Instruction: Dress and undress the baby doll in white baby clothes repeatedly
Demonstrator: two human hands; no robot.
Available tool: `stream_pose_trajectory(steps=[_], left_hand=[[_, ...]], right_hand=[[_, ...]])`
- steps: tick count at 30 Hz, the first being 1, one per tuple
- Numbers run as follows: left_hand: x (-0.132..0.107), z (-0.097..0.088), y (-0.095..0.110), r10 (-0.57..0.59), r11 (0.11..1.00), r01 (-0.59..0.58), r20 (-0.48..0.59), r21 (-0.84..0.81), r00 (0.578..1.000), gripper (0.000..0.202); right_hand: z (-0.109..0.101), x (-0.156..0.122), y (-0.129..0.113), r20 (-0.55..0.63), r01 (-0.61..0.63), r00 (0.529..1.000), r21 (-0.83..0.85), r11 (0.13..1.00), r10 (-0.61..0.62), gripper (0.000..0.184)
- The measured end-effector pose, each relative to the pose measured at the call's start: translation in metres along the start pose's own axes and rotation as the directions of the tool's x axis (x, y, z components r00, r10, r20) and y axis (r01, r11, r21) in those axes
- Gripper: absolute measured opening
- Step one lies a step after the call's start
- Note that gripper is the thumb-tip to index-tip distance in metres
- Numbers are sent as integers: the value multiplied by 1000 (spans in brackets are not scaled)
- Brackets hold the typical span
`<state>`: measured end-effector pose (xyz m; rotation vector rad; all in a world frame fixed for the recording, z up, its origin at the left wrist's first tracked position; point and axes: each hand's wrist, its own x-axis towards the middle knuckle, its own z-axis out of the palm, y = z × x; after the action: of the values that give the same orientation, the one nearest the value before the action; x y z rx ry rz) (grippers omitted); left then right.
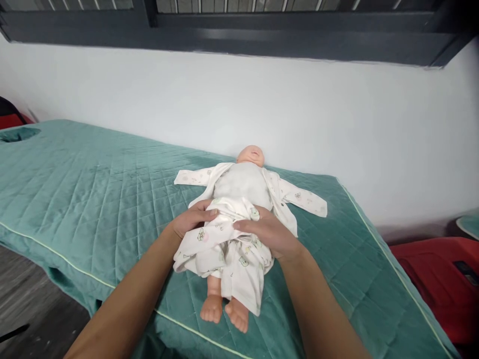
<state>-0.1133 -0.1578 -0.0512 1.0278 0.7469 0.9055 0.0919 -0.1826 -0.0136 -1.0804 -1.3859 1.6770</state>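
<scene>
A baby doll lies on its back, its head toward the wall and its bare feet toward me. An open white printed jacket is spread under and around its torso, sleeves out to both sides. White printed baby pants cover its legs and are bunched at the waist. My left hand grips the bunched waist at the left, thumb on top. At the right side my right hand holds the same cloth, thumb across it. The other fingers are partly hidden under the fabric.
The doll rests on a bed with a green quilted cover, which has a hole at the far left. A white wall stands behind it, under a dark window frame. At the right is a red case.
</scene>
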Motion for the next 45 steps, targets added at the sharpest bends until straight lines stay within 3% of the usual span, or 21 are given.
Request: stream_pose_trajectory(steps=[4,6,9,12,18,21,24,27,32,36,38,42,45], left_hand=[[0,0,1,-21,999,23,83,-25,996,50],[0,-1,0,-22,999,27,134,-29,991,50],[0,-5,-3,-30,999,38,189,-36,981,46],[2,-7,-8,-14,992,34,172,-118,985,40],[7,-4,-10,41,965,6,172,-263,984,37],[9,-2,-10,49,968,-14,134,-249,990,36],[8,-1,-9,50,974,-28,89,-223,995,38],[6,2,-8,20,983,-8,66,-185,998,41],[3,3,-2,-4,996,12,92,-91,996,44],[2,-3,-2,-60,998,54,241,31,969,50],[2,-4,-4,-58,998,56,273,16,960,50],[5,-5,-10,53,990,-15,268,-142,962,48],[7,-4,-13,66,982,-21,240,-188,969,46]], right_hand=[[-5,6,6,-31,3,999,278,961,6,39],[-4,6,6,-27,17,1000,312,950,-9,37],[0,5,4,-45,29,999,207,978,-20,40],[3,1,1,-60,24,998,45,999,-21,46],[-5,-6,-9,188,16,982,-80,997,-1,67],[-7,-8,-14,240,24,970,-177,984,20,77],[-5,-8,-15,260,26,965,-224,974,34,72],[-4,-6,-9,182,-3,983,-128,992,27,56],[-4,3,10,-14,72,997,250,965,-71,45],[-3,4,16,30,117,990,337,934,-135,47],[-3,3,14,62,107,989,293,950,-131,46],[-2,0,6,60,72,995,84,994,-77,47],[-2,-3,-2,162,75,985,-88,993,-60,50]])
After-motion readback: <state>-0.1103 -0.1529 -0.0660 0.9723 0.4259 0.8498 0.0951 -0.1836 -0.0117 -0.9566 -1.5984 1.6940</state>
